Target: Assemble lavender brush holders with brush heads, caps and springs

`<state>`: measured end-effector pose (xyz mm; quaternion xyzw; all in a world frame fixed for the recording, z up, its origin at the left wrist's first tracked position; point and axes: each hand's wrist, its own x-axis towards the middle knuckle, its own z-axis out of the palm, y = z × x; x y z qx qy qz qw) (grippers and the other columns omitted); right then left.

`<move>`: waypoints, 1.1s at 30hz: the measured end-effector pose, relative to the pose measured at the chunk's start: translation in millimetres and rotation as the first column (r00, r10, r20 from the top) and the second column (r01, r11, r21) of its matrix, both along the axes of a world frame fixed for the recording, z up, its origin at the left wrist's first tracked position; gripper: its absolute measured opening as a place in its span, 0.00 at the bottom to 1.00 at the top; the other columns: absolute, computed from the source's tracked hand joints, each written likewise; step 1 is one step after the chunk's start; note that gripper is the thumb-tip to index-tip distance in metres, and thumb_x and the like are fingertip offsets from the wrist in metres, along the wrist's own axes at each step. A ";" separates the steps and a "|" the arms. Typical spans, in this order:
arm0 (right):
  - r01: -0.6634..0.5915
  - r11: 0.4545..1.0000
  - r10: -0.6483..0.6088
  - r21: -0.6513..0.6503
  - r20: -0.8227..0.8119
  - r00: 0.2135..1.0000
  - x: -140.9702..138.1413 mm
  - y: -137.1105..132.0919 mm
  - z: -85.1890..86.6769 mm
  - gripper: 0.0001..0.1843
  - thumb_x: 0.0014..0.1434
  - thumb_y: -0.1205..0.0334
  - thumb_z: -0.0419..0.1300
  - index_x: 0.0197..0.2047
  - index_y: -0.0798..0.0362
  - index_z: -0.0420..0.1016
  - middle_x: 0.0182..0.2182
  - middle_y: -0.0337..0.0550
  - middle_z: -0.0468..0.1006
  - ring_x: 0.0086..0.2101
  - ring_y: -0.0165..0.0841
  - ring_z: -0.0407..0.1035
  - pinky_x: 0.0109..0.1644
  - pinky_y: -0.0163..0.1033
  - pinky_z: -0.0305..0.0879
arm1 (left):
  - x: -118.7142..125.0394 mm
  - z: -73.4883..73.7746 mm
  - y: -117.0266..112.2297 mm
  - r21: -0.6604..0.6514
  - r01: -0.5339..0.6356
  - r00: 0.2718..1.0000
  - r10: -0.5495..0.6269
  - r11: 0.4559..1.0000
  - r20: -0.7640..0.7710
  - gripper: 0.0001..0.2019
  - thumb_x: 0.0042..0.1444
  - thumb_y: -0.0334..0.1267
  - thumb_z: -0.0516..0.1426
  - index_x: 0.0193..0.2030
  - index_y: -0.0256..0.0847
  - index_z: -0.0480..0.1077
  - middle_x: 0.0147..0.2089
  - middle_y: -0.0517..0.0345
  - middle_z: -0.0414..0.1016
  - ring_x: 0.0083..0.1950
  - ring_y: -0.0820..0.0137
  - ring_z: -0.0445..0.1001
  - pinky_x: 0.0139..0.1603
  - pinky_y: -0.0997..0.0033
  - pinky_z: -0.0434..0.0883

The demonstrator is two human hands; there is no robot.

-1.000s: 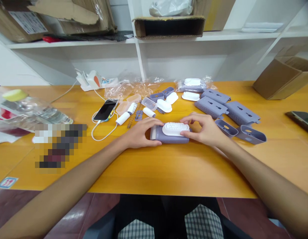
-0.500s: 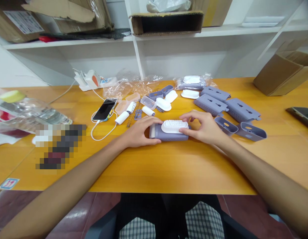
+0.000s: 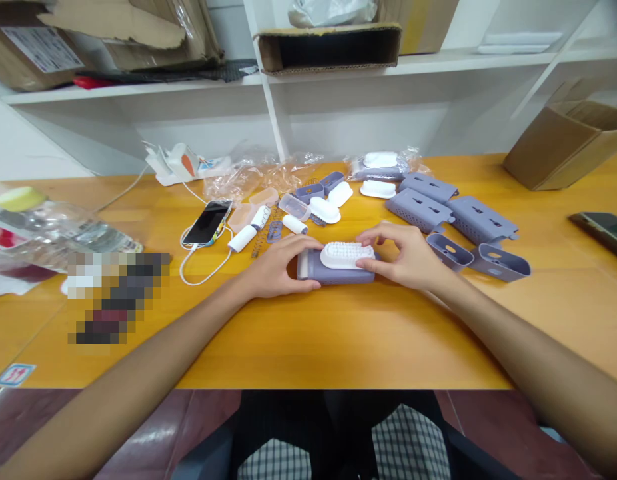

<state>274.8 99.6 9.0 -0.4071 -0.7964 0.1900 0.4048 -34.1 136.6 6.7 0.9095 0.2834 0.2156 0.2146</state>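
Shelving is backing the worktop; your left grip is clasping the purple case, apparently steadying it, your right grip pinching the white brush atop it.

1. I see a wooden bench; purple case on it, mid-front.
2. Bench left: yellow-capped bottle, phone, power strip.
3. Bench right: three purple shells, open carton.
4. White shelf above: open cardboard box.
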 end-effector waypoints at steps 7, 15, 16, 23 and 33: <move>0.002 1.000 -0.002 0.012 -0.002 1.000 -0.6 -0.2 -0.2 0.12 0.61 0.54 0.73 0.46 0.48 0.84 0.41 0.46 0.87 0.39 0.42 0.79 0.46 0.49 0.76 | -0.2 -0.1 -0.8 0.013 0.005 1.000 -0.004 1.000 -0.005 0.31 0.58 0.54 0.69 0.65 0.46 0.71 0.64 0.48 0.78 0.66 0.52 0.76 0.70 0.49 0.70; -0.002 1.000 0.002 0.014 0.011 1.000 0.0 -0.2 1.3 0.11 0.62 0.53 0.72 0.45 0.47 0.84 0.40 0.46 0.87 0.39 0.43 0.79 0.46 0.49 0.76 | 0.0 0.9 -1.8 0.000 0.004 1.000 -0.004 1.000 -0.006 0.31 0.58 0.54 0.69 0.65 0.46 0.70 0.65 0.47 0.78 0.67 0.52 0.75 0.70 0.48 0.69; -0.001 1.000 0.001 0.011 0.012 1.000 0.0 -0.4 1.6 0.11 0.62 0.53 0.72 0.45 0.47 0.84 0.40 0.46 0.87 0.39 0.43 0.78 0.46 0.50 0.76 | 0.0 1.1 -1.9 -0.004 0.005 1.000 -0.005 1.000 -0.007 0.31 0.58 0.54 0.69 0.65 0.46 0.70 0.65 0.47 0.78 0.67 0.52 0.75 0.71 0.48 0.69; -0.026 1.000 0.026 0.008 0.004 1.000 0.4 0.1 1.6 0.10 0.63 0.52 0.71 0.44 0.46 0.84 0.40 0.45 0.86 0.39 0.42 0.78 0.47 0.50 0.75 | -1.8 -0.1 -1.6 -0.001 -0.009 0.999 0.009 1.000 -0.038 0.35 0.58 0.56 0.69 0.68 0.47 0.69 0.67 0.47 0.76 0.68 0.50 0.75 0.71 0.47 0.69; -0.006 0.999 0.005 0.032 0.019 1.000 -2.4 -0.5 -0.6 0.11 0.63 0.56 0.71 0.47 0.48 0.82 0.41 0.46 0.86 0.38 0.41 0.77 0.46 0.49 0.75 | -3.0 -2.1 -0.7 0.027 -0.017 0.999 0.018 1.000 -0.043 0.36 0.59 0.56 0.69 0.70 0.48 0.66 0.67 0.46 0.75 0.68 0.49 0.74 0.71 0.47 0.69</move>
